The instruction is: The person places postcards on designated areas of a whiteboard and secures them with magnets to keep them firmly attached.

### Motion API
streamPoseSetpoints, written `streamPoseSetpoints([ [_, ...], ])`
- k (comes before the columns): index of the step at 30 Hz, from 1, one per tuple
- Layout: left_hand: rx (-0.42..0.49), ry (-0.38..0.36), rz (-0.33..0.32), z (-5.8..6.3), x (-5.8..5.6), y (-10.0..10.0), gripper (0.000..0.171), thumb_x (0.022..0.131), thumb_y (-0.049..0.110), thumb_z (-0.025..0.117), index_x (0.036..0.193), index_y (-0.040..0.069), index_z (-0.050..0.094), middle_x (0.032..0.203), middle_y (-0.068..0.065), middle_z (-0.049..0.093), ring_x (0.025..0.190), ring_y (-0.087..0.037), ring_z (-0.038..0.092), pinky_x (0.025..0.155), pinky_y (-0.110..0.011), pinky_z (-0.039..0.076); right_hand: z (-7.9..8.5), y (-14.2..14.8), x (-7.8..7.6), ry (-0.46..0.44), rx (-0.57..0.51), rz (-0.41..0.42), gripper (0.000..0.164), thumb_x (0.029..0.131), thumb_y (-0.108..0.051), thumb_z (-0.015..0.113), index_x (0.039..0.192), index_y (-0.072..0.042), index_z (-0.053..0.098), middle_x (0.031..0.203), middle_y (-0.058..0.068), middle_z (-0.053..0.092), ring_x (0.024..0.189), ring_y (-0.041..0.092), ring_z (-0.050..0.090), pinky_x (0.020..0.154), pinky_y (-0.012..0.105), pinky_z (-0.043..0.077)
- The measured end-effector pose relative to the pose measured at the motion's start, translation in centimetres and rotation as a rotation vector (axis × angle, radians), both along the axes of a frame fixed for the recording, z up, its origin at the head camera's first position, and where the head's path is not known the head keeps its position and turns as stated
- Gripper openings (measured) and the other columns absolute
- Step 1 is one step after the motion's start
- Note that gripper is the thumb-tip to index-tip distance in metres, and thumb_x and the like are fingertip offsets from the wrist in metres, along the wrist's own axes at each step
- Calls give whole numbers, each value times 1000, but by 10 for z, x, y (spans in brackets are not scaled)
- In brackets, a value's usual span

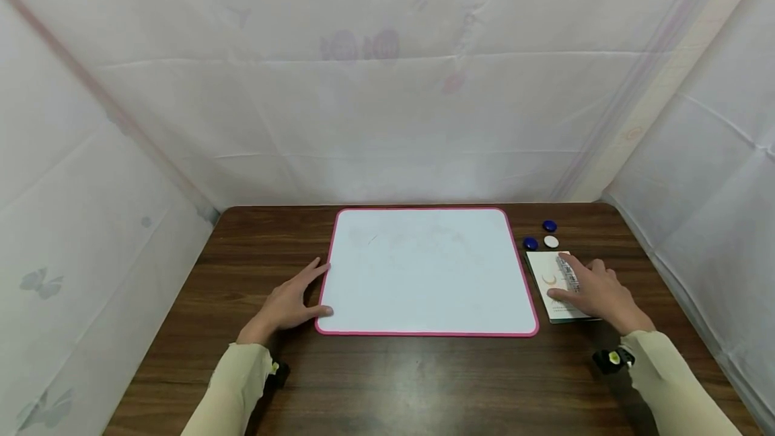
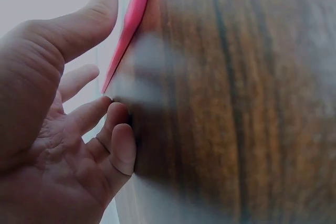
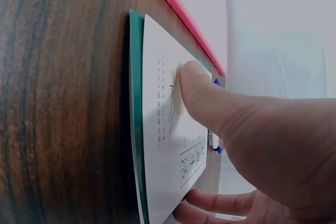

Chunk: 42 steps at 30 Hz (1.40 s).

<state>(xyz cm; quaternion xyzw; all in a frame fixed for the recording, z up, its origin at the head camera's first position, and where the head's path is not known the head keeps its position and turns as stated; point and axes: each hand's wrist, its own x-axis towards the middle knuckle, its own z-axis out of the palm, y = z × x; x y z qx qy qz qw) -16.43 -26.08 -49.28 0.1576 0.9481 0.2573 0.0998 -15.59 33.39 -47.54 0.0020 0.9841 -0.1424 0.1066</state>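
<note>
A white board with a pink rim (image 1: 424,271) lies flat on the table. My left hand (image 1: 284,305) rests at its left edge, thumb and index finger spread apart, their tips right at the rim; in the left wrist view the pink corner passes beside the left thumb (image 2: 89,27). On the right, my right hand (image 1: 599,291) lies over a small white booklet (image 1: 547,271) with printed characters and a green layer beneath. The right thumb (image 3: 197,85) touches its cover, and other fingers (image 3: 220,203) reach past the side edge. The index finger is hidden in the right wrist view.
Two round blue pieces (image 1: 530,243) and a round white one (image 1: 551,241) lie just beyond the booklet. The dark wood table (image 1: 412,389) is bounded by pale sheets (image 1: 363,120) at the back and both sides.
</note>
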Motion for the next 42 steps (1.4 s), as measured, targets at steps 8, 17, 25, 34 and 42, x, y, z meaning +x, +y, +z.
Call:
streamPoseSetpoints([
  [8, 8, -32, -32, 0, 0, -1, 92, 84, 46, 83, 159, 16, 40, 168, -18, 23, 145, -51, 33, 106, -79, 28, -3, -1, -2, 2, -7, -15, 92, 88, -51, 78, 153, -1, 35, 121, 44, 41, 104, 57, 48, 75, 71, 49],
  [17, 15, -44, -38, 4, 0, 0, 90, 84, 41, 84, 158, 13, 41, 168, -18, 24, 146, -51, 33, 107, -78, 28, -5, -1, -3, 21, -13, -9, 85, 88, -46, 79, 149, 0, 41, 119, 43, 43, 102, 56, 49, 73, 70, 49],
  [25, 20, -48, -45, 3, 0, 0, 90, 84, 40, 85, 158, 13, 41, 168, -16, 25, 146, -50, 33, 108, -76, 29, -4, -2, -1, 24, -18, -9, 84, 89, -44, 80, 149, 1, 42, 121, 44, 42, 103, 56, 49, 74, 70, 49],
  [34, 29, -86, -60, 6, 1, -1, 93, 83, 36, 86, 159, 11, 39, 169, -16, 24, 148, -48, 30, 112, -74, 26, 1, -3, -2, 86, -12, 2, 78, 86, -37, 83, 141, 6, 49, 116, 45, 46, 97, 54, 51, 75, 68, 49],
  [42, 38, -78, -44, 5, 2, -1, 92, 82, 38, 87, 158, 12, 41, 168, -16, 27, 148, -48, 31, 111, -74, 27, 10, 3, -9, 86, -20, 41, 53, 91, -17, 78, 133, 8, 57, 119, 43, 55, 106, 57, 54, 85, 72, 47],
])
